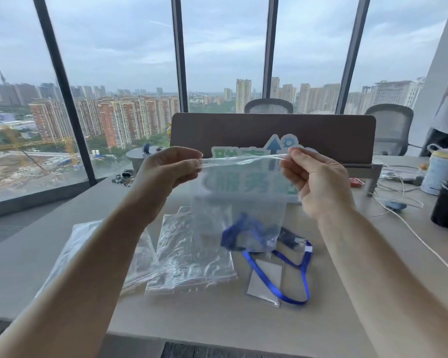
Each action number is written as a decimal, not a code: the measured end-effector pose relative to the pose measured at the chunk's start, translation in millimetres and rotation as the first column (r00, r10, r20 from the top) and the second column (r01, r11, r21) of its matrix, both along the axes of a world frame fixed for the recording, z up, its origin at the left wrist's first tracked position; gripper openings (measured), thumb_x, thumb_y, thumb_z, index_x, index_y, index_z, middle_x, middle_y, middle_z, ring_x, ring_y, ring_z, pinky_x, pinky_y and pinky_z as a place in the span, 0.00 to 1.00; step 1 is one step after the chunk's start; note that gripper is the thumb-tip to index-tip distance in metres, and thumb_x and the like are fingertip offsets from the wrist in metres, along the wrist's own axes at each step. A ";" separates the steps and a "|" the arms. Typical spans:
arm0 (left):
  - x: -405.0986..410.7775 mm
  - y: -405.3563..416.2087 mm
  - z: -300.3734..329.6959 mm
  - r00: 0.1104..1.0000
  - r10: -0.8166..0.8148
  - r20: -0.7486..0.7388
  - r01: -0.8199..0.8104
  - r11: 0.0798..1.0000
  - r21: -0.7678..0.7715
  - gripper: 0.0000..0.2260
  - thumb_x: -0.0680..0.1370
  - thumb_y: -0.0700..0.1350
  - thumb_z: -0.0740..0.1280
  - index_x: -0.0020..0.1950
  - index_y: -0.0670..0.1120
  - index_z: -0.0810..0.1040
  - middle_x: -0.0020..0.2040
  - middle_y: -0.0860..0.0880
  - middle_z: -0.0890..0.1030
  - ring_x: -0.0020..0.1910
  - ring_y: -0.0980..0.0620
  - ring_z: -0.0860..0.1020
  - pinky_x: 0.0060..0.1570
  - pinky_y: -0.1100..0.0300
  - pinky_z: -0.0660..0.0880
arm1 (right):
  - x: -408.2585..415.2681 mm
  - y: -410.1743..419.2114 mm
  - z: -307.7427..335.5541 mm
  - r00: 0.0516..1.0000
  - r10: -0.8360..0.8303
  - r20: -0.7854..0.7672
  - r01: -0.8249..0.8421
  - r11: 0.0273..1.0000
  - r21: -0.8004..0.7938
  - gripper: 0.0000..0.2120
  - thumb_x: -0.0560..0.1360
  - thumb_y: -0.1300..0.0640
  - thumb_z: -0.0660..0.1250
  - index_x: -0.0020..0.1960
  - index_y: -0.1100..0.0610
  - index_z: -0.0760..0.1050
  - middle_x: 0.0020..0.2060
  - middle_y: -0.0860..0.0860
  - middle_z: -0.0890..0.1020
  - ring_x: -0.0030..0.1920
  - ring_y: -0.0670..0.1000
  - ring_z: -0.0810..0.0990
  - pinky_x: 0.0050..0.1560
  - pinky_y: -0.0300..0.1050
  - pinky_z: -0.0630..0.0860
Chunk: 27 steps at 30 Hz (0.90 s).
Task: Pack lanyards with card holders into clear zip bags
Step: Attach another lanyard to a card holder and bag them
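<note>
- Desk (243, 321): pale wood, under both raised arms.
- Spare bags (186, 257): clear, stacked flat, left of centre.
- Zip bag (233, 202): held up above the desk, a blue lanyard bunched in its bottom.
- Left hand (166, 167): pinching the bag's top left corner.
- Right hand (318, 177): pinching the top right corner.
- Second lanyard (290, 277): blue, lying on the desk with a card holder (265, 282).

Green Chinese lettering on a die-cut sign

A white-edged cut-out sign (259, 171) stands against the brown desk divider (321, 133), seen partly through the clear zip bag (233, 202). Its lower row shows the green characters "服务", with a further character after them too blurred to read. The upper row is cut off by the bag's top edge and unreadable. A blue up-arrow and a blue gear symbol top the sign.
</note>
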<state>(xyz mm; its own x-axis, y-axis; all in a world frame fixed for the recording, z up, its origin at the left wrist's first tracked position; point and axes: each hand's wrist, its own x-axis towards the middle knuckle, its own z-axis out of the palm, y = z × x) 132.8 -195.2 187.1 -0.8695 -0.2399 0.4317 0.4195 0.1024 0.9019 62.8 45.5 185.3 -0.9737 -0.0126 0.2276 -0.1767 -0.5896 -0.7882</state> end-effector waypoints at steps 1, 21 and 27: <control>0.7 -1.9 1.7 1.000 -0.026 -0.015 0.026 0.999 -0.032 0.09 0.69 0.40 0.73 0.48 0.48 0.83 0.46 0.46 0.85 0.47 0.51 0.83 0.51 0.62 0.78 | 1.3 2.5 5.3 1.000 0.011 -0.007 -0.011 1.000 -0.018 0.04 0.76 0.67 0.67 0.45 0.64 0.81 0.30 0.53 0.85 0.32 0.48 0.85 0.33 0.39 0.81; 8.4 64.4 14.6 0.996 0.079 -0.044 -0.088 0.967 -0.240 0.04 0.73 0.38 0.71 0.39 0.43 0.81 0.36 0.46 0.85 0.28 0.50 0.80 0.27 0.60 0.76 | 30.0 -4.8 44.2 0.754 0.214 -0.621 0.568 0.261 0.780 0.05 0.71 0.50 0.74 0.37 0.46 0.82 0.25 0.32 0.77 0.30 0.36 0.75 0.38 0.40 0.70; 11.1 64.5 19.4 0.995 0.076 -0.065 -0.092 0.951 -0.294 0.04 0.73 0.38 0.71 0.39 0.42 0.82 0.35 0.46 0.85 0.26 0.53 0.77 0.25 0.61 0.74 | 31.9 -6.2 50.8 0.763 0.307 -0.568 0.506 0.262 0.822 0.06 0.73 0.52 0.72 0.38 0.46 0.81 0.25 0.30 0.76 0.31 0.33 0.74 0.34 0.33 0.65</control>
